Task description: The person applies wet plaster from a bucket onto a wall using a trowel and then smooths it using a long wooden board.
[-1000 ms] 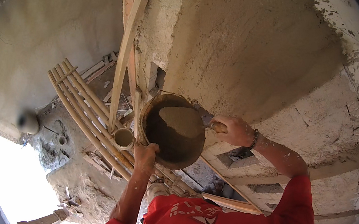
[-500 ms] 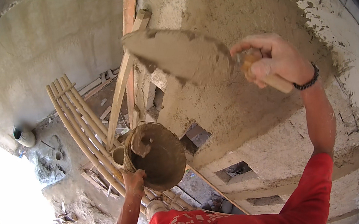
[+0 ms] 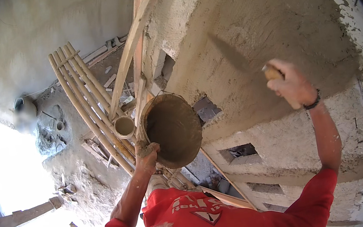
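My right hand (image 3: 295, 83) grips the wooden handle of a trowel (image 3: 230, 54) up at the wall. The blade looks narrow from this angle and lies at or close to the wet mortar (image 3: 270, 22) spread over the wall; whether it touches, I cannot tell. With my left hand (image 3: 147, 155) I hold a dark bucket (image 3: 171, 126) by its rim, tilted so its mouth faces me. Grey-brown mortar coats the inside. Mortar also smears the back of my left hand.
Beside the bucket, a small pail (image 3: 124, 126) stands on a platform of bamboo poles (image 3: 78, 98). Wooden beams (image 3: 134, 43) slant up against the wall. Square holes (image 3: 238, 153) pierce the wall lower down. A pale bucket (image 3: 24, 109) sits on the floor at the far left.
The trowel has swung from broadside, mortar on its blade, to nearly edge-on against the wall. My right hand has moved lower and slightly right. The bucket has shifted right and up in view.
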The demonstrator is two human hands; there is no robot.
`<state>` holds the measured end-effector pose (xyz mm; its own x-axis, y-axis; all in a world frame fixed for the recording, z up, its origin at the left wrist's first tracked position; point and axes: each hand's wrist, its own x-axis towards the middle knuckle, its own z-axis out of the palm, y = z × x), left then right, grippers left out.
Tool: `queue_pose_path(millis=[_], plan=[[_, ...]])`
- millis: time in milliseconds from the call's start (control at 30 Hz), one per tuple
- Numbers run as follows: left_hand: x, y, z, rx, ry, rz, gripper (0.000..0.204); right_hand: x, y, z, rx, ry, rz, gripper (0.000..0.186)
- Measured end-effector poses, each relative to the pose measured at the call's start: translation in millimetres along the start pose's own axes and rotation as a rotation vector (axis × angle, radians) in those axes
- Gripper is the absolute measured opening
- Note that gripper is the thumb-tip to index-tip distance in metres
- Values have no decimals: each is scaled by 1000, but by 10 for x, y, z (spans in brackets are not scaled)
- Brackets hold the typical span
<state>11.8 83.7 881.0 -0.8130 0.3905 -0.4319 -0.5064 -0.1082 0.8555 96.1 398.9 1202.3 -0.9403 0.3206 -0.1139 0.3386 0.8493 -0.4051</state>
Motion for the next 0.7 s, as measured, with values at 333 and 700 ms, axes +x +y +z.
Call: queue_pose_path(millis=[333,700], plan=[[81,-85,266,280,-224,209,17,-193,776,2068,-789,-48,-362,35],[57,85,207,336,-304,165,34,-409,1046,2893,18,-68,-297,40]])
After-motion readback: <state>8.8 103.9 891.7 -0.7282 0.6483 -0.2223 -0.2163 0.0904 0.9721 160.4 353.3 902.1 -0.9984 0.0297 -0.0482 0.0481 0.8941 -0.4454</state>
